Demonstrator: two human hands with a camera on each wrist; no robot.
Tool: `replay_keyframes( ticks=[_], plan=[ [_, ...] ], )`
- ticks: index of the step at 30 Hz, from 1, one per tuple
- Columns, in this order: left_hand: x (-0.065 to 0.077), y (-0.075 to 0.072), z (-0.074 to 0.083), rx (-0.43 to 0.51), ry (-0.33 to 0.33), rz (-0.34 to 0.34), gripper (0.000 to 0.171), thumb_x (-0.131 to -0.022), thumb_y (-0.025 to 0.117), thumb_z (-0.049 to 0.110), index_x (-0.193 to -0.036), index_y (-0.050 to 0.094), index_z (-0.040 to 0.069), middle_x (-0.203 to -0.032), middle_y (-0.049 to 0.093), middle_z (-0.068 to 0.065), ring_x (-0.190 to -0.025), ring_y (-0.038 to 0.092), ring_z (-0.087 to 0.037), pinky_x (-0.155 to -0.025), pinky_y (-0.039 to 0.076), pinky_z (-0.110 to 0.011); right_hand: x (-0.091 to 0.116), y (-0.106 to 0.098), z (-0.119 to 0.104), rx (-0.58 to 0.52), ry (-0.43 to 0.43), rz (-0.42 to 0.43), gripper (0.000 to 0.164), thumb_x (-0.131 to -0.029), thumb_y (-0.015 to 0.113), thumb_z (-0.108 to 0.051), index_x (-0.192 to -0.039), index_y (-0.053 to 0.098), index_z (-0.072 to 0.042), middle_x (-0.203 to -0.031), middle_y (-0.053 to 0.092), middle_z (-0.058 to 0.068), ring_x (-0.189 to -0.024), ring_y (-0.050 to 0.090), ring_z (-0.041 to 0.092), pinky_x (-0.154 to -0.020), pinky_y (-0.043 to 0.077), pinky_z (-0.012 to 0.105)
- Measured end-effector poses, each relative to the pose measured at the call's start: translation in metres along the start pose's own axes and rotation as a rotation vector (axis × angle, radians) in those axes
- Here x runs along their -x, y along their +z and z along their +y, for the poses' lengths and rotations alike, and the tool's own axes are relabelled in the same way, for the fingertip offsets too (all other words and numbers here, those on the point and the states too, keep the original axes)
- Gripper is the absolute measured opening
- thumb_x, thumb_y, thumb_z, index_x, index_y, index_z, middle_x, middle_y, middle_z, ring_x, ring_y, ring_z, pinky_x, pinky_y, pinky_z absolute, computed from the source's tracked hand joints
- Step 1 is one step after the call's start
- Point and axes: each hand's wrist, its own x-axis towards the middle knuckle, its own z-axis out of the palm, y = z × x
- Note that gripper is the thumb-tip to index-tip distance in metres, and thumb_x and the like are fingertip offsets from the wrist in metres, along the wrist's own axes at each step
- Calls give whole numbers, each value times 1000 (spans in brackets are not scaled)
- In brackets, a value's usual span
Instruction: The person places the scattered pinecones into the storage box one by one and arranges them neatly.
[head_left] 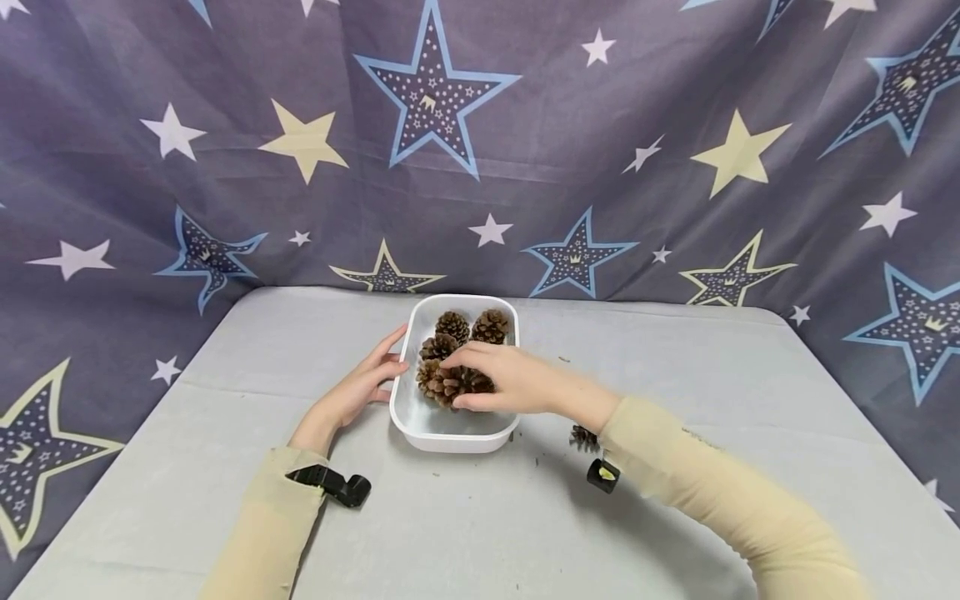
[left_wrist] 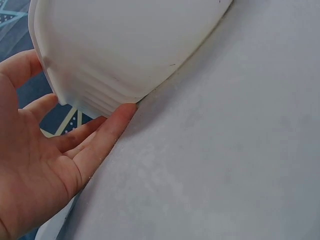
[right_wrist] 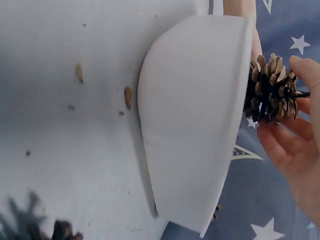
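A white rectangular tub [head_left: 453, 442] on the table holds several brown pine cones, among them one at the back right [head_left: 491, 326]. At its left side, my left hand [head_left: 360, 385] holds the tub, with the thumb over the rim and the fingers along the outer wall. In the left wrist view the fingertips [left_wrist: 125, 111] touch the tub's side near its base. My right hand [head_left: 510, 379] reaches over the right rim and grips a pine cone [right_wrist: 274, 90] between thumb and fingers. That cone is above the rim edge in the right wrist view, partly covered by the hand.
Another pine cone [head_left: 583, 438] lies on the grey table [head_left: 450, 533] beneath my right forearm, right of the tub. Small brown scales [right_wrist: 128, 97] are scattered near the tub's right side. A star-patterned cloth [head_left: 525, 150] hangs behind the table.
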Motion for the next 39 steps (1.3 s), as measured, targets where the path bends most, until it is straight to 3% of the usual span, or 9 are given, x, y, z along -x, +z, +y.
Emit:
replay_keyframes(
  ticks=[9,20,29,37,39],
  plan=[
    [-8,-5,-14,4,-17,13,63,-96,43,25,-146,7,37,-134,31,-22,-111,46,-31,-85,50,-44,-7,18,-4,43,-48,-45,47,-87,55,-44,-124,53,-16,-120,56,-2,-109,53,12,-97,41,25],
    [6,4,9,-15,-21,3,63,-96,42,22,-147,5,29,-133,30,-24,-113,44,-32,-87,49,-44,-16,27,-6,73,-60,-44,46,-85,56,-48,-121,57,-19,-115,58,-7,-105,56,9,-94,43,24],
    [6,4,7,-23,-21,6,63,-96,41,23,-147,5,29,-134,29,-24,-117,41,-36,-87,48,-44,-22,34,-10,234,-31,-55,47,-85,52,-53,-121,57,-22,-113,60,-6,-105,56,10,-90,45,32],
    [-5,-4,-9,-15,-6,5,63,-95,44,29,-145,7,39,-136,29,-22,-115,44,-34,-86,49,-44,-25,38,-14,337,-58,-47,47,-87,49,-54,-120,58,-23,-112,60,-6,-103,56,9,-85,46,31],
    [-2,-2,-6,-13,-10,4,63,-96,43,27,-146,6,36,-136,28,-23,-116,43,-36,-87,49,-45,-25,39,-15,362,-61,-53,47,-87,48,-54,-121,58,-23,-113,60,-5,-104,56,10,-85,46,32]
  ],
)
